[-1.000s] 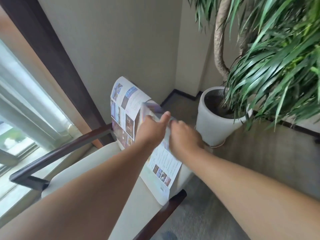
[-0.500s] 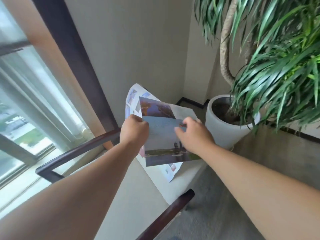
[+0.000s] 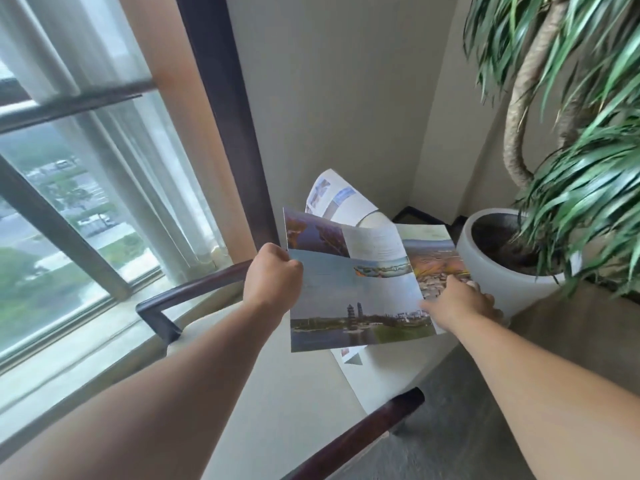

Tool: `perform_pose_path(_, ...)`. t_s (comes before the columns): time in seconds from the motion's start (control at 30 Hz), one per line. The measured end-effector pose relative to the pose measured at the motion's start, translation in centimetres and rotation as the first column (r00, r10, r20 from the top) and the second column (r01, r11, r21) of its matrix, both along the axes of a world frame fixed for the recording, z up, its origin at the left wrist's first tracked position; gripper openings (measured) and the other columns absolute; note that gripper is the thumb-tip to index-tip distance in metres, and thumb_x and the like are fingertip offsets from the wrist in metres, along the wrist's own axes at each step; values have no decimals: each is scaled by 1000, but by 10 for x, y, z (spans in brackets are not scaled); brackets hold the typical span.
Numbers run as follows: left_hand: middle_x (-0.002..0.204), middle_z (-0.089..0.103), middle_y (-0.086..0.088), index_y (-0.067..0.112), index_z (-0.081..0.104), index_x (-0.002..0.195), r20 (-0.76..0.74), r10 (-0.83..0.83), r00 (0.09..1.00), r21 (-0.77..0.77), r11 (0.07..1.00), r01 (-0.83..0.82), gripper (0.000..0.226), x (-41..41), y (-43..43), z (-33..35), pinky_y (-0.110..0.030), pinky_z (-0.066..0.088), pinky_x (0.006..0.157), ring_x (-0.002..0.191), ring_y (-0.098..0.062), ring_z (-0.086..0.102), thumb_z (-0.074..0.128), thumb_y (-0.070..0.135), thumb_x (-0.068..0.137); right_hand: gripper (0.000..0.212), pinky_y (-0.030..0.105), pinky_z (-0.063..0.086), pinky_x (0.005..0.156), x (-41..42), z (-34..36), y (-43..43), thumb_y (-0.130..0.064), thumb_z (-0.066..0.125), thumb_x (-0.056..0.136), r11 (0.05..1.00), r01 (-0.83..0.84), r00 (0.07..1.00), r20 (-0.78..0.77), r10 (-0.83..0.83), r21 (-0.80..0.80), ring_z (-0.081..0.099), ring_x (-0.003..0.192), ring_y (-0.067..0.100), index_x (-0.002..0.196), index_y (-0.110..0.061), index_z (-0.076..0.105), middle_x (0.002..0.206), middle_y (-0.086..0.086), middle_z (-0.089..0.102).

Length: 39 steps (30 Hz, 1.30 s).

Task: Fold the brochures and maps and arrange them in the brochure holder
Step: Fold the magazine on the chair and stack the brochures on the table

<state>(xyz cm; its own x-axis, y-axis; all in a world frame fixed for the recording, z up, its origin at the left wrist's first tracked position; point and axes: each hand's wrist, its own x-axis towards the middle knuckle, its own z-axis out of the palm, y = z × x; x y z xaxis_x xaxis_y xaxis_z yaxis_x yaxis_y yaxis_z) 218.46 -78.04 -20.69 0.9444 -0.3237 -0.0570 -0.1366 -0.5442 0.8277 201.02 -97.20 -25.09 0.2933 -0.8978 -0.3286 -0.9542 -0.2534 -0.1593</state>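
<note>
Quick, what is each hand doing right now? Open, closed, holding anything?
Left hand: closed, gripping the left edge of the unfolded brochure.
Right hand: closed, holding the brochure's right side, fingers tucked behind the paper.

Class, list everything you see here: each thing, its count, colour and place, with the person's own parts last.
held brochure: 1, photo-printed, above chair
other brochure: 1, white with pictures, on chair behind
chair: 1, cream seat, dark arms, by window
pot: 1, white, floor at right
plant: 1, green, in pot
window: 1, dark frame, left
left hand: 1, grips held brochure's left edge
right hand: 1, holds its right part
</note>
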Motion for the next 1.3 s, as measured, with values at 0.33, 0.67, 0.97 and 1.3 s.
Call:
perform_pose_path(0.33, 75, 57, 0, 16, 55, 85, -12, -89, 996, 61, 994, 89, 13, -9, -14, -10, -25, 38, 53, 67, -18, 53, 44, 11, 80, 134, 61, 23, 115, -2, -13, 0, -85, 60, 65, 988, 65, 997, 42, -72, 140, 13, 147, 46, 156, -16, -9, 164, 18, -3)
perform_pose_path(0.67, 81, 56, -2, 14, 52, 86, -112, -100, 989, 131, 985, 114, 16, -5, -26, -31, -26, 34, 49, 65, -22, 51, 39, 11, 78, 77, 61, 27, 110, 22, -16, 4, -43, 55, 90, 999, 44, 998, -46, -44, 13, 26, 137, 45, 145, -5, 17, 154, 27, 19)
perform_pose_path(0.97, 101, 60, -5, 18, 52, 107, -80, -199, 977, 103, 973, 207, 21, -24, -65, -13, -28, 42, 64, 90, -28, 60, 52, 23, 88, 51, 42, 44, 96, 35, 38, 17, -11, 46, 93, 987, -145, 968, 199, 156, -68, 51, 128, 36, 142, 0, 34, 140, 19, 51)
perform_pose_path(1.3, 75, 69, -8, 5, 68, 97, -401, -133, 906, -266, 964, 23, 18, -8, -42, 31, -27, 53, 54, 64, -22, 67, 55, 3, 85, 45, 25, 46, 85, 65, 78, 84, -35, 60, 88, 707, -652, 640, 698, 321, 274, 56, 109, 10, 131, -39, 50, 123, -13, 61)
